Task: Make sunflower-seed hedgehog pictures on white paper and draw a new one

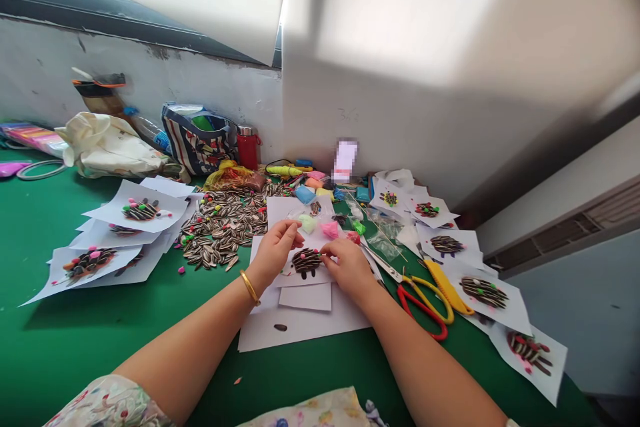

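A seed picture (306, 263) of dark striped sunflower seeds, dotted with small pink and green clay bits, lies on white paper between my hands. At its right edge, the thumb and fingertips of my right hand (350, 268) are pinched together; what they hold is too small to make out. My left hand (275, 252) hovers at the upper left of the picture, fingers curled in to the thumb, their contents hidden. Pale green clay (307, 223), pink clay (330, 230) and red clay (353, 237) lie just beyond. A single seed (281, 327) rests on the paper nearer me.
Loose sunflower seeds (215, 223) are heaped at left. Finished-looking seed pictures (143, 209) are stacked further left, with others (484, 292) along the right. Scissors (425, 297) and a yellow cutter (447, 288) lie by my right forearm. A red bottle (247, 147) and bags stand behind.
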`<state>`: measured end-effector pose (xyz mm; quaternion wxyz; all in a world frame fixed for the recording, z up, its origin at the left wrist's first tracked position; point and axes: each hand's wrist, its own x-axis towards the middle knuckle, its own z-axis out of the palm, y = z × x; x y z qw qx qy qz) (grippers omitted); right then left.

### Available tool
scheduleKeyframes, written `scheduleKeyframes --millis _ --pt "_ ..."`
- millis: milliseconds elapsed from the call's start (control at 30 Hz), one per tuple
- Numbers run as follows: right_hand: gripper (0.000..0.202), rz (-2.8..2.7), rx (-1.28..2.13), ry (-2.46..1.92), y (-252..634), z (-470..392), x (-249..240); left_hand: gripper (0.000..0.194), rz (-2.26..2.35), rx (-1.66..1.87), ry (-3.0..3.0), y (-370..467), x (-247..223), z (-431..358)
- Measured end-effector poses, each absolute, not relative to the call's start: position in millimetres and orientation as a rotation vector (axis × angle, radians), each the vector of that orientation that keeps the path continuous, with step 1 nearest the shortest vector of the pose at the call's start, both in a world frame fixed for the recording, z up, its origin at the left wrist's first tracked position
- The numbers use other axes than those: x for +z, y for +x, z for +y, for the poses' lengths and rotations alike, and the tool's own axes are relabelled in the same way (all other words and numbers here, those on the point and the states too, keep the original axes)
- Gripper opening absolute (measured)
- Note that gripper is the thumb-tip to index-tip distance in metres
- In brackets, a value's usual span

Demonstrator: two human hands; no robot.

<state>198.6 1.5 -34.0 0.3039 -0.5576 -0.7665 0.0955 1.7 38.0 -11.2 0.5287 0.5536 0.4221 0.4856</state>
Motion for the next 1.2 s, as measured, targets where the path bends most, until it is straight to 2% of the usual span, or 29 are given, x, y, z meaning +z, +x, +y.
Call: scheduleKeyframes --millis 700,1200 --pt "0.002 -2.057 0.177 -1.564 190 1 -35 0.041 1.182 1.066 1.440 2 -19 43" --pt "0.004 -2.078 0.154 -1.571 191 0 -34 0.044 1.179 0.969 1.479 1 -27 44"
